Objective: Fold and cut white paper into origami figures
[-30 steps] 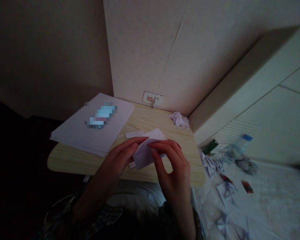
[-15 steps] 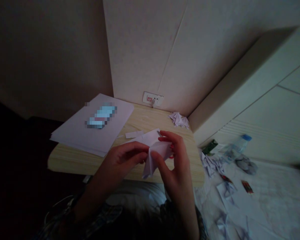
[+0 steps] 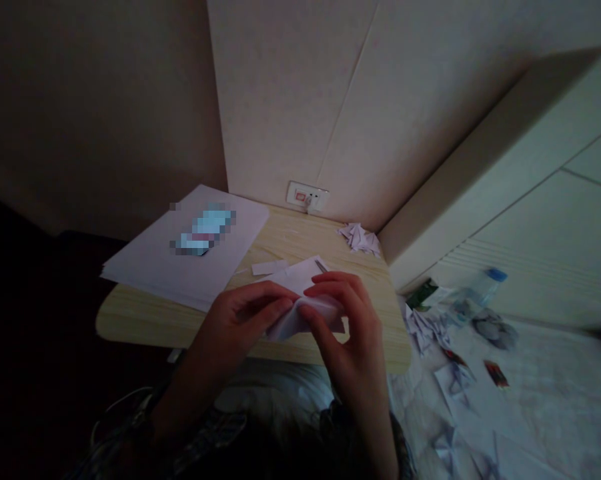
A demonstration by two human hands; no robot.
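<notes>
Between my two hands, above the front edge of a small wooden table (image 3: 145, 320), is a folded piece of white paper (image 3: 287, 321). My left hand (image 3: 240, 317) pinches its left side between thumb and fingers. At the right, my right hand (image 3: 347, 313) grips the top edge, thumb on the near face and fingers behind. Part of the fold is hidden by the fingers. Just beyond the hands a white paper sheet (image 3: 305, 269) lies on the table, with the tip of a thin metal tool (image 3: 321, 266) showing beside my right fingers.
A stack of large white sheets (image 3: 150, 260) with a blurred-out phone (image 3: 205, 230) covers the table's left. Folded paper pieces (image 3: 359, 239) lie at the back right. A wall socket (image 3: 307, 197) is behind. On the bed at right are a plastic bottle (image 3: 487, 285) and more folded papers (image 3: 423, 328).
The folded paper has turned in my hands; its lower point, which hung down, now spreads to the left. My right hand has dipped slightly, and red behind it no longer shows.
</notes>
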